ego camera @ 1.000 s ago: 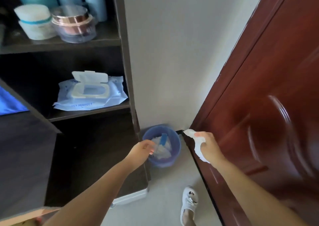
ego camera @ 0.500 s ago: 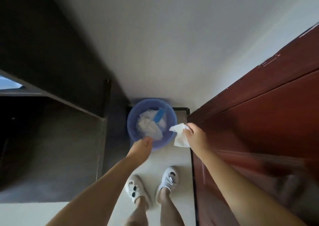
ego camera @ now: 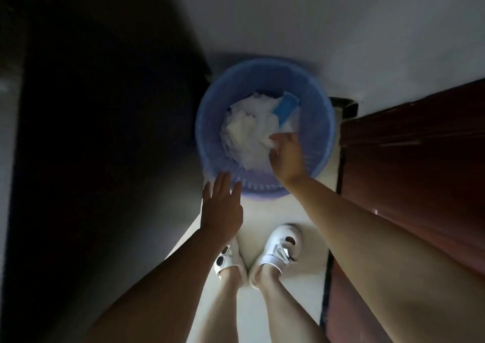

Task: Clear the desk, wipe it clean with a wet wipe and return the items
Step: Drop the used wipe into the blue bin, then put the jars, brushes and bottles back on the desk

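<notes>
The right hand [ego camera: 287, 159] reaches down into the blue bin [ego camera: 319, 143], fingers loosely spread over a heap of white wipes [ego camera: 246, 130] with a blue scrap [ego camera: 286, 108] on top. Whether it still pinches the used wipe, I cannot tell: white sits at its fingertips, but that may be the pile itself. The left hand [ego camera: 221, 206] hovers flat and relaxed, holding nothing, just at the bin's near rim. The bin stands on the floor against the wall [ego camera: 341, 28], between a dark cabinet [ego camera: 105, 133] and a red door [ego camera: 420, 172], just ahead of the white shoes [ego camera: 282, 245]. The step looks like binning the wipe after wiping. To do it well, let the wipe go low inside the bin so it lands on the heap, not the rim, and steady the bin with the left hand if it tips. Returning the items then remains.
</notes>
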### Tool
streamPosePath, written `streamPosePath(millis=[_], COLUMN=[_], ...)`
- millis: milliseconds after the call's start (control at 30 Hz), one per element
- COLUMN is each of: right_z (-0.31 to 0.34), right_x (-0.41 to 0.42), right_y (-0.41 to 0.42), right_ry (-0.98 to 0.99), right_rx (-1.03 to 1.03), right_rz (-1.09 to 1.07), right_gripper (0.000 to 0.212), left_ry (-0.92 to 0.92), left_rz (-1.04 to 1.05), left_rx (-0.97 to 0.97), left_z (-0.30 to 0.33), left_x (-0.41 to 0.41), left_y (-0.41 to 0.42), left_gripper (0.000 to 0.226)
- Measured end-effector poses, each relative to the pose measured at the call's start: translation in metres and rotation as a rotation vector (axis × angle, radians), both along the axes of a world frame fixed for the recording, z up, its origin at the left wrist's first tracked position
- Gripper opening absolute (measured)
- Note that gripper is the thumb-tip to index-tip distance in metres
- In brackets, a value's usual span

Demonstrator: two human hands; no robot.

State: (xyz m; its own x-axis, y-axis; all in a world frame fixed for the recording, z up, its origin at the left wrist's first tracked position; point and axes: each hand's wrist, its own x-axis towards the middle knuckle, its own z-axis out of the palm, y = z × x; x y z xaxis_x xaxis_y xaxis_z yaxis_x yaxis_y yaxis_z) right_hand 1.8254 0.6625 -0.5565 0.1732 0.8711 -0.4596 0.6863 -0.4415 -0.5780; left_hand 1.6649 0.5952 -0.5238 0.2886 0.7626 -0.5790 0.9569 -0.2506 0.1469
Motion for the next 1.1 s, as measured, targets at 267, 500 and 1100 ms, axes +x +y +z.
streamPosePath(millis=[267,500,1100], right_z=[0.029,0.2,0.538], right_x=[0.022,0.059,-0.05], right_y=[-0.016,-0.022,-0.052], right_ry=[0.042,-0.092,-0.258], right_rx=[-0.051,0.117,0.559], right_rz=[0.097,0.145,0.356], right_gripper=[0.043,0.045,0.065], left_ry=[-0.013,-0.199,-0.454], left_rz=[-0.106,-0.035,-0.092], left_rx=[0.088,0.193,0.727], left_z=[0.027,0.181,0.508], left_x=[-0.004,0.027,-0.066], left_y=[0.005,0.048,0.028], left_gripper=[0.066,0.055,0.062])
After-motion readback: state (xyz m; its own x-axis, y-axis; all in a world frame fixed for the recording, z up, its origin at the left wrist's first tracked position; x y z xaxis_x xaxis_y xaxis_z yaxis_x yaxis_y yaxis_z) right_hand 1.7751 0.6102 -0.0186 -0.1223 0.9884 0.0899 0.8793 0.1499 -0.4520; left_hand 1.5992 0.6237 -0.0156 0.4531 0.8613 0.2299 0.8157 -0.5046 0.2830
